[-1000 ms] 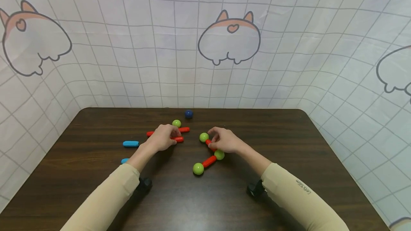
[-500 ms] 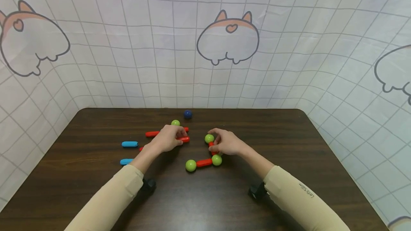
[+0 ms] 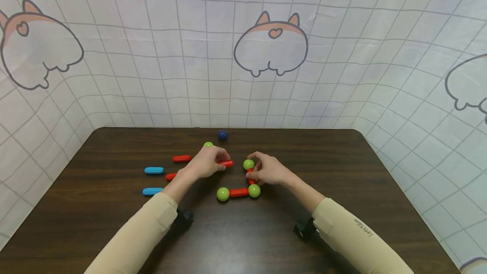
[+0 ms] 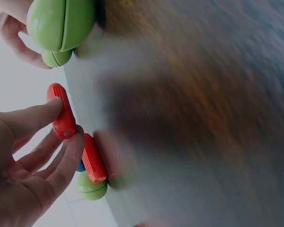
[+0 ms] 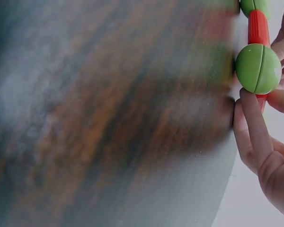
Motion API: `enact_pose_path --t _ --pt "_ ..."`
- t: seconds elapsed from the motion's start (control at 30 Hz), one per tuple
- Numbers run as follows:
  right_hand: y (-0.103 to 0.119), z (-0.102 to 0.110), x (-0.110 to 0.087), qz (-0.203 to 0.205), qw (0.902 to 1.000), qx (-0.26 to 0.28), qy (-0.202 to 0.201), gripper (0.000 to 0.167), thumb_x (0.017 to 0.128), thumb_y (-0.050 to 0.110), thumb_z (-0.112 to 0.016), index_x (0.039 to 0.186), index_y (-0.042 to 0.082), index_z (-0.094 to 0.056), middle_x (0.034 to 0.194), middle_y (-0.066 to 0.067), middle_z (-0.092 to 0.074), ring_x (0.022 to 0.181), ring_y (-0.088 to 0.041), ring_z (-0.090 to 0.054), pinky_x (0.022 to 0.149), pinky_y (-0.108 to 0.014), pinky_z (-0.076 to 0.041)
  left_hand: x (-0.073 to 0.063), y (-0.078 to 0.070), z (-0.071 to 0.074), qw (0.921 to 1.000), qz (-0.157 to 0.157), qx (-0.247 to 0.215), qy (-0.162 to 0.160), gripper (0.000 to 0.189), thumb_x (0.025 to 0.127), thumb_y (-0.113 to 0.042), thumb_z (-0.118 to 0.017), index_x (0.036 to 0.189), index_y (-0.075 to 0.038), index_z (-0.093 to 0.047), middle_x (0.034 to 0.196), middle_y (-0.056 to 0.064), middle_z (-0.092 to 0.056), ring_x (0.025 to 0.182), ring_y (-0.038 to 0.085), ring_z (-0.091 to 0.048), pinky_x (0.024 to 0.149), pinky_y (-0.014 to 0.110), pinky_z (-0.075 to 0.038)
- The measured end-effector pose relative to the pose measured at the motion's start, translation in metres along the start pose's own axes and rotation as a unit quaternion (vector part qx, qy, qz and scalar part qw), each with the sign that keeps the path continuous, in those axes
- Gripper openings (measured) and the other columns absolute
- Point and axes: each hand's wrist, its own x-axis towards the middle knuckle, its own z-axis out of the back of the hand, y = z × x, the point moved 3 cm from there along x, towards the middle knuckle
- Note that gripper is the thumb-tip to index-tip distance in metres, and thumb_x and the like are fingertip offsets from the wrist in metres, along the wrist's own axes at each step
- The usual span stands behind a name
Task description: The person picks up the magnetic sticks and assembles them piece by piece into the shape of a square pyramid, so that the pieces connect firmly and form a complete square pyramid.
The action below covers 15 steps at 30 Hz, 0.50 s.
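Note:
My left hand (image 3: 207, 162) pinches a short red rod (image 4: 62, 111) between thumb and fingers, just above the table. My right hand (image 3: 269, 170) holds another red rod (image 3: 251, 176), partly hidden by its fingers. That rod joins a far green ball (image 3: 249, 164) to a near green ball (image 3: 254, 190). From the near ball a second red rod (image 3: 239, 192) runs left to a third green ball (image 3: 222, 194), so the joined pieces form a corner. The left hand's rod is a small gap left of the far ball.
Two blue rods (image 3: 154, 170) lie on the dark wooden table (image 3: 304, 240) at the left. Loose red rods (image 3: 181, 158) lie near my left forearm. A green ball (image 3: 208, 144) and a dark blue ball (image 3: 222, 135) sit behind the left hand. A patterned white sheet (image 3: 190, 54) hangs beyond the table.
My left hand has moved right with its red rod, nearer the right hand. The joined balls and rods have turned, with the front rod swinging from diagonal to nearly level.

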Motion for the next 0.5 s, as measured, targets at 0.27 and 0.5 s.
enact_pose_path --t 0.27,0.5 --pt "-0.0031 -0.0005 -0.0001 0.000 0.9999 0.015 0.001 0.055 0.094 0.007 -0.074 0.144 0.004 -0.051 0.096 -0.012 -0.066 0.076 -0.022 -0.070 0.068 -0.036 -0.061 0.0058 0.0030 -0.0047 0.9989 -0.001 -0.043 0.020 0.019 0.092 -0.006 -0.078 0.111 -0.006 -0.076 0.105 0.001 -0.073 0.097 0.018 -0.065 0.087 0.038 -0.054" --pt "-0.0039 -0.0002 -0.0004 -0.001 0.9995 0.030 0.007 0.056 0.095 0.008 -0.073 0.145 0.004 -0.049 0.098 -0.014 -0.064 0.079 -0.022 -0.070 0.069 -0.036 -0.061 0.0091 0.0035 -0.0079 0.9973 0.008 -0.070 0.022 0.018 0.091 -0.008 -0.079 0.109 -0.007 -0.077 0.104 0.001 -0.072 0.100 0.019 -0.066 0.089 0.039 -0.054"
